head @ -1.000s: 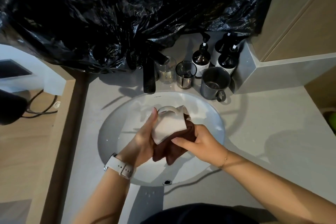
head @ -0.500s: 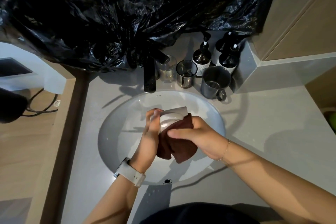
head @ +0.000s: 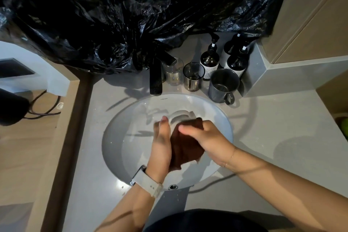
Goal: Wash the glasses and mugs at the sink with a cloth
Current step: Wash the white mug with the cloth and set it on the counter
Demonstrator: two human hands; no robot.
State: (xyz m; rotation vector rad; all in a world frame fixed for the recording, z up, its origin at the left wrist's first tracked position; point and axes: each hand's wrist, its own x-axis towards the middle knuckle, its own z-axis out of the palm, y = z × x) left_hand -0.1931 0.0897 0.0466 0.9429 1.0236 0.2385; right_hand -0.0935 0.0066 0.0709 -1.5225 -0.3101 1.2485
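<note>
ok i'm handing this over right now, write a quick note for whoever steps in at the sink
Left hand grips the white mug, held over the sink.
Right hand presses the brown cloth round the mug, which is mostly hidden and blurred.
On the counter behind the basin: a clear glass, a smoked glass and a grey mug, all upright by the black tap.
Done: cannot tell what is already clean.
Left: finish wiping the white mug; the three behind may need washing too.
</note>
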